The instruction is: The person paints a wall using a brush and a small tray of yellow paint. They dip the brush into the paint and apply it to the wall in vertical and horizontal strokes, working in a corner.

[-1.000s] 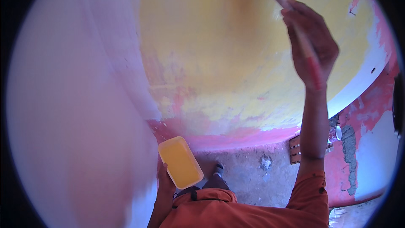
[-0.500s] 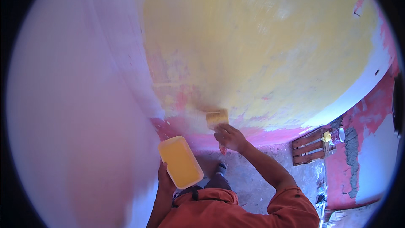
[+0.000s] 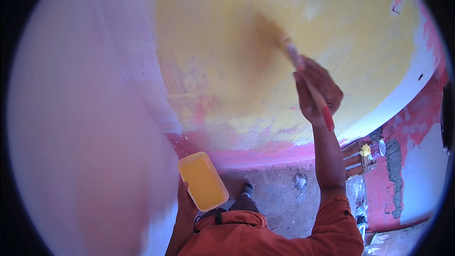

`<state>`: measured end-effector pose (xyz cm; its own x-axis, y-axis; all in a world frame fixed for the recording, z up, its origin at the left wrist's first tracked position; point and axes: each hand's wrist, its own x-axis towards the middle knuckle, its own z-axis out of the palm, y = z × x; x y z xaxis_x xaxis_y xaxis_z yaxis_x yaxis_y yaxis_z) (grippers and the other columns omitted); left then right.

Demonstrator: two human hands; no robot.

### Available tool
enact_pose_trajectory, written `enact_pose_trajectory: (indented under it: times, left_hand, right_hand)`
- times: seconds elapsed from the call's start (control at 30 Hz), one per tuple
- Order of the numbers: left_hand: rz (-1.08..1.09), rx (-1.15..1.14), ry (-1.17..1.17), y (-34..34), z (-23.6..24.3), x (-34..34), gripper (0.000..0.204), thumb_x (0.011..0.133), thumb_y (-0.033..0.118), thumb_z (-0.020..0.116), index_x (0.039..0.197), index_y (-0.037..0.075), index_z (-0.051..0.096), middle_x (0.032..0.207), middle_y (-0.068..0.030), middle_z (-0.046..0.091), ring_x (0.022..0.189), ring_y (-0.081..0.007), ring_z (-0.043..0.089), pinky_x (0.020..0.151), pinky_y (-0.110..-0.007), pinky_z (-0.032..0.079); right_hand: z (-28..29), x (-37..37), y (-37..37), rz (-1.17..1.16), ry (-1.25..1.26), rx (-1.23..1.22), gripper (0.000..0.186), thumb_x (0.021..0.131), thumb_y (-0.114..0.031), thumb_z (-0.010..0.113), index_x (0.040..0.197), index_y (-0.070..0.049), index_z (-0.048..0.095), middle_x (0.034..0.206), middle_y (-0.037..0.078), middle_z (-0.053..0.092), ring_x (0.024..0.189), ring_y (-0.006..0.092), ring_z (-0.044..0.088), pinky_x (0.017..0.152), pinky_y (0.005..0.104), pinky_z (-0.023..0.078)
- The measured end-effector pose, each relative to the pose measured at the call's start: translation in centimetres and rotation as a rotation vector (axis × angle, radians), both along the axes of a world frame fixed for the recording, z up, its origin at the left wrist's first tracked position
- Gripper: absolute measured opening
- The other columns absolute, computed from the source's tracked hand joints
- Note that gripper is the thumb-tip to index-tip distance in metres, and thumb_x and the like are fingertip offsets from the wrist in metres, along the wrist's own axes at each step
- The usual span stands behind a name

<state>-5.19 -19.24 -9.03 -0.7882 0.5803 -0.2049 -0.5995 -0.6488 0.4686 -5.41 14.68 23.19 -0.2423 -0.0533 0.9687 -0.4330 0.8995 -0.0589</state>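
My right hand (image 3: 318,90) is closed around the handle of a paintbrush (image 3: 295,56) that has a red end. Its bristles point up and left against the wall (image 3: 208,33), which carries patchy yellow paint. Whether the tips touch the wall is hard to tell, as they are blurred. Low on the left, my left hand (image 3: 186,198) grips the edge of a shallow rectangular tub (image 3: 204,182) of yellow paint. The tub's inner face is turned upward, and most of the fingers are hidden under it.
A pinkish-white wall (image 3: 80,114) rises close on the left. Pink paint (image 3: 265,155) shows along the yellow wall's foot. To the right, a wooden crate (image 3: 353,160) bears a clear container (image 3: 377,149) and a small yellow item. Grey floor (image 3: 279,194) lies below, with some debris.
My right hand has swung the brush from low near the tub to higher up and right on the yellow wall. The tub in my left hand has stayed nearly still.
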Motion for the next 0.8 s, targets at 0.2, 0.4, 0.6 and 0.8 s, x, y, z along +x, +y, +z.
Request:
enact_pose_trajectory:
  times: [0.2,0.4,0.6,0.8]
  left_hand:
    - [-0.002,0.019,-0.039,-0.1,-0.6,0.2,0.07,0.09,0.036,0.064,0.147,0.009,0.033,0.132,-0.0112,0.052,0.12,-0.0257,0.058,0.096,-0.043,0.054]
    - [0.027,-0.028,0.039,-0.4,0.2,-0.1,0.069,0.091,0.037,0.063,0.147,0.01,0.033,0.132,-0.0107,0.052,0.12,-0.0254,0.057,0.095,-0.042,0.054]
    - [0.0,-0.015,0.019,-0.3,0.1,-0.3,0.068,0.092,0.038,0.062,0.147,0.009,0.033,0.133,-0.0111,0.052,0.121,-0.0258,0.057,0.096,-0.042,0.053]
    - [-0.013,0.0,0.063,0.2,-0.2,-0.5,0.066,0.093,0.038,0.06,0.146,0.006,0.036,0.134,-0.012,0.054,0.121,-0.0263,0.058,0.097,-0.043,0.053]
  right_hand:
    - [-6.3,-1.1,0.5,-0.284,-0.097,0.471,0.032,0.066,-0.008,0.076,0.098,-0.007,0.078,0.109,0.017,0.069,0.105,0.0326,0.068,0.09,0.0405,0.057]
    - [-24.6,0.7,0.3,-0.08,-0.503,0.712,0.021,0.068,-0.017,0.067,0.089,-0.011,0.066,0.108,0.008,0.066,0.109,0.026,0.064,0.096,0.0372,0.054]
    - [-27.2,1.1,0.6,-0.008,-1.116,0.532,0.024,0.082,-0.019,0.063,0.104,-0.017,0.068,0.119,0.007,0.065,0.108,0.026,0.065,0.087,0.0369,0.056]
    - [-10.4,-2.2,-0.2,-0.058,-0.866,0.395,0.024,0.088,-0.021,0.066,0.111,-0.017,0.07,0.111,0.007,0.07,0.094,0.0275,0.07,0.078,0.0385,0.058]
